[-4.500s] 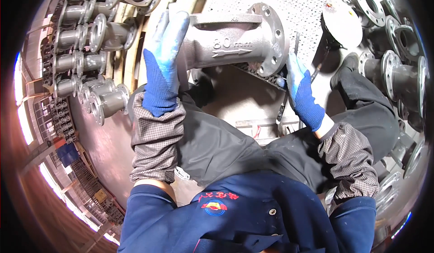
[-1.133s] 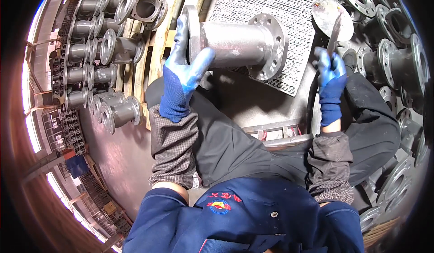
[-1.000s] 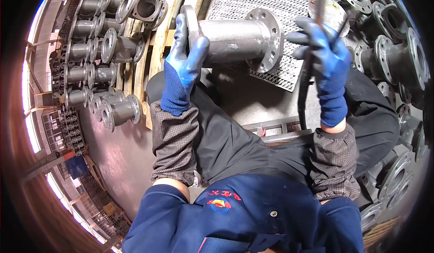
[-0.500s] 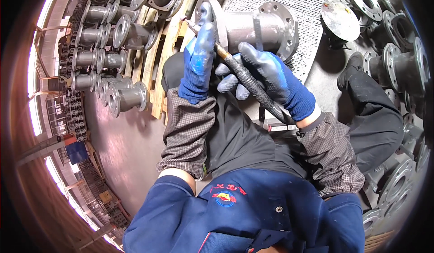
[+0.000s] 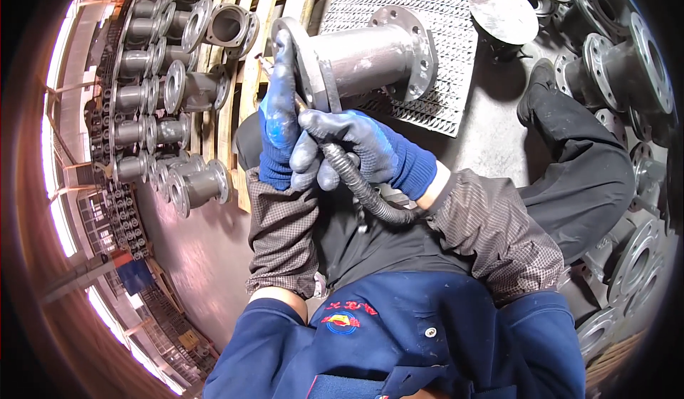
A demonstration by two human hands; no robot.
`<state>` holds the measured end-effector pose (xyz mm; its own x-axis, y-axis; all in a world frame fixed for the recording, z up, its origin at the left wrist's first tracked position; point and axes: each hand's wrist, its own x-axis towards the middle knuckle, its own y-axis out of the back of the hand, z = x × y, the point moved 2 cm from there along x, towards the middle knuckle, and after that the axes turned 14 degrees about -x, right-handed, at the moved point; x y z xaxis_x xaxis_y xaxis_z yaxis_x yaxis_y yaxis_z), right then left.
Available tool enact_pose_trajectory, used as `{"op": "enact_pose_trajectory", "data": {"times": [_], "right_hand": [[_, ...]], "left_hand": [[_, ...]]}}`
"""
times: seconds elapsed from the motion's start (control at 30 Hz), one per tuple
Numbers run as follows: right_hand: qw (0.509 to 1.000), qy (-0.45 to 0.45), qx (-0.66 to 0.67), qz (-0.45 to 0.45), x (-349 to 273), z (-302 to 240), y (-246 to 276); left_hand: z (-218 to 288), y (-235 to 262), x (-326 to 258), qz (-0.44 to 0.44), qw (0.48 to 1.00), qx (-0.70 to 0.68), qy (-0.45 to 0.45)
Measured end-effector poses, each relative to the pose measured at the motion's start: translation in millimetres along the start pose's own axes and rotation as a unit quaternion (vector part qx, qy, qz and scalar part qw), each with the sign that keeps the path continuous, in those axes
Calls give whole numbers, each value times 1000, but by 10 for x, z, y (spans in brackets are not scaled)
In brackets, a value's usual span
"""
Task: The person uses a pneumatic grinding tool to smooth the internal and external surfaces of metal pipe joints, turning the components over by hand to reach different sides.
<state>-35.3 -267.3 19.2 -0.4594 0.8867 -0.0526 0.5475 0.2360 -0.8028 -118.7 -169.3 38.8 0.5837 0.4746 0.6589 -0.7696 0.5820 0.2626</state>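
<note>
The flanged pipe piece (image 5: pixel 363 60) lies on its side at the near edge of the perforated metal mat (image 5: pixel 420 14), beside the wooden pallet (image 5: pixel 267 14). The left hand (image 5: pixel 279 125), in a blue glove, lies flat with fingers stretched up along the near flange's face, steadying it. The right hand (image 5: pixel 349 146) is closed in a fist round a black ribbed hose tool (image 5: pixel 360 185) whose tip sits at that same flange, just beside the left fingers. The likeliest trouble is the tip skidding off the rim onto the left glove, since the two are so close. The round body could also roll on the mat if the left hand's pressure eases, and the hose, bent hard at the lap, may tug the tool off line
</note>
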Motion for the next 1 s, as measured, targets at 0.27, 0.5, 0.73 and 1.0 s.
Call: {"op": "enact_pose_trajectory", "data": {"times": [0.27, 0.5, 0.73, 1.0], "right_hand": [[871, 9, -370, 323, -1040, -809, 713], [867, -29, -353, 352, -1023, -550, 1000], [878, -52, -343, 329, -1009, -561, 1042], [880, -61, -341, 326, -1022, -567, 1011]], "left_hand": [[141, -70, 73, 121, 949, 71, 282], [216, -51, 94, 91, 942, 132, 294], [194, -18, 66, 126, 939, 29, 320], [135, 25, 28, 85, 960, 115, 239]]}}
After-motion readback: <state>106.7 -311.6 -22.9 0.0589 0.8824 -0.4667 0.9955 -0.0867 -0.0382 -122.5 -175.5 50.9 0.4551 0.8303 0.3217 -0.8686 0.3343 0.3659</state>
